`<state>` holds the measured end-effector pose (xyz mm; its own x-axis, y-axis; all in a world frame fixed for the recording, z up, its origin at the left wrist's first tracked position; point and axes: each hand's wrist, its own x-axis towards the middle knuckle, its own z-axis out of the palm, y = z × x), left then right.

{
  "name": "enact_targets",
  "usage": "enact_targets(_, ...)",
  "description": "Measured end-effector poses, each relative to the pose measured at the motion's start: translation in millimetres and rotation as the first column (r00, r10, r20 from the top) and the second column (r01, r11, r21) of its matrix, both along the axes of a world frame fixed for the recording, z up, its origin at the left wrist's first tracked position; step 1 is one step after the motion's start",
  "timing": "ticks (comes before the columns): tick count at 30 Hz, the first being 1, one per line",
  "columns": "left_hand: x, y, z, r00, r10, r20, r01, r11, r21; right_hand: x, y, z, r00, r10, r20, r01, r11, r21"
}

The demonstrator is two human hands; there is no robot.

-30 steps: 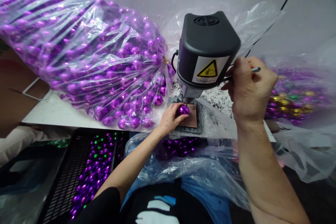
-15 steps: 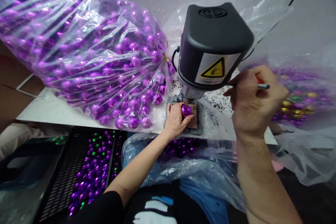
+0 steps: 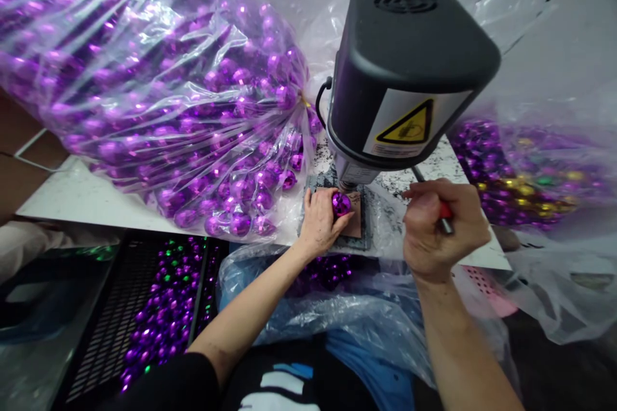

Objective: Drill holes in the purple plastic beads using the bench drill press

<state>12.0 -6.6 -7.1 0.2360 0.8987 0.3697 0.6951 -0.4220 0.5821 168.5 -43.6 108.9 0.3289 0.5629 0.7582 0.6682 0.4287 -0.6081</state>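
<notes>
My left hand point(image 3: 320, 221) pinches a shiny purple ball point(image 3: 340, 203) and holds it on the small square plate point(image 3: 357, 226) right under the spindle of a black bench press point(image 3: 405, 70) with a yellow warning sticker. My right hand point(image 3: 436, 231) is closed in a fist around the press's lever handle point(image 3: 443, 215), a metal rod with a red grip, low beside the machine's right side.
A big clear bag of purple balls point(image 3: 168, 96) lies on the white table point(image 3: 87, 196) at left. Another bag with purple and gold balls point(image 3: 525, 173) sits at right. A black crate of purple and green balls point(image 3: 164, 314) stands below left. Loose plastic film point(image 3: 347, 308) covers my lap.
My right hand has pulled the lever down from beside the machine's head to table height. My left hand has kept the purple ball under the spindle. The view has moved closer.
</notes>
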Motion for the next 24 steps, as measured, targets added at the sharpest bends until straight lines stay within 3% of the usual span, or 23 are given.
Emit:
enact_targets(20, 0, 0, -0.3, 1.0, -0.009, 0.006, 0.008, 1.0, 0.007, 7, 17, -46.8, 0.995, 0.057, 0.087, -0.072, 0.982, 0.177)
enact_targets(24, -1, 0, -1.1, 1.0, -0.016, 0.016, 0.016, 1.0, 0.002, 6, 13, -38.2, 0.998, 0.052, 0.042, -0.058, 0.988, 0.142)
